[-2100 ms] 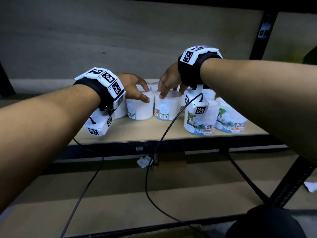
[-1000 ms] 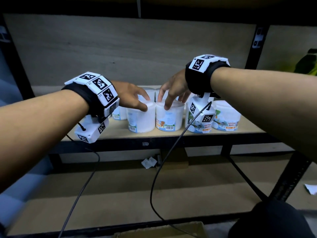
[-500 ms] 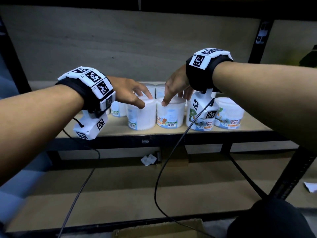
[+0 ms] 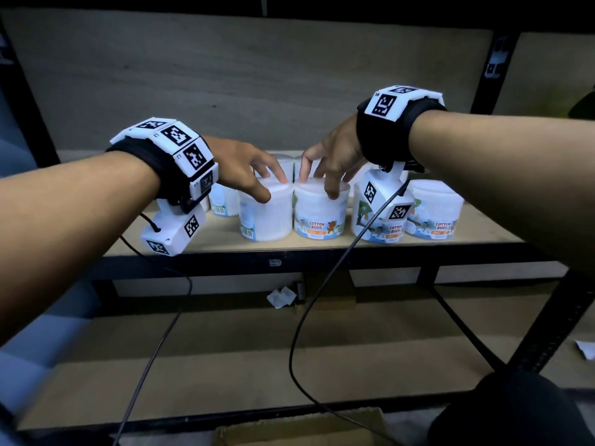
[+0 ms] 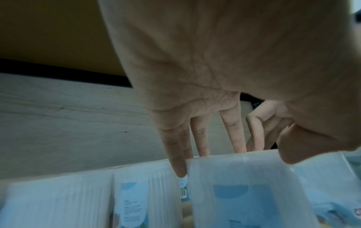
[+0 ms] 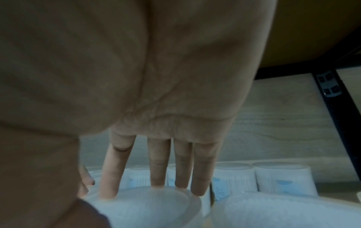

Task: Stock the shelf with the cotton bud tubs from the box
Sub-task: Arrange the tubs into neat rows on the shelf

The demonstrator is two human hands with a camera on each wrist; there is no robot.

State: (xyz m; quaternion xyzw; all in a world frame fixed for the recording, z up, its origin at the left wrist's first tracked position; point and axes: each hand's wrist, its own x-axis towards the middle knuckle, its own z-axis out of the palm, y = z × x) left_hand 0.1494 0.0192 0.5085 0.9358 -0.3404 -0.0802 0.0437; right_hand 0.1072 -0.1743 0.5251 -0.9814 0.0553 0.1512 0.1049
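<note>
Counting about seven cotton bud tubs (image 4: pixel 318 210) on the shelf (image 4: pixel 322 244), though the back ones are mostly hidden. Two hands (image 4: pixel 244 169), one cardboard box (image 4: pixel 299 431).

Back wall: a pale wood-grain panel (image 4: pixel 241 75) closes off the rack in front of me.
Frame: black metal uprights (image 4: pixel 489 62) and a black front beam (image 4: pixel 322 257).
Lower board (image 4: pixel 225 358): bare tan wood, with crumpled white paper (image 4: pixel 281 297) behind it.
Light: dim, bluish at my left.
</note>
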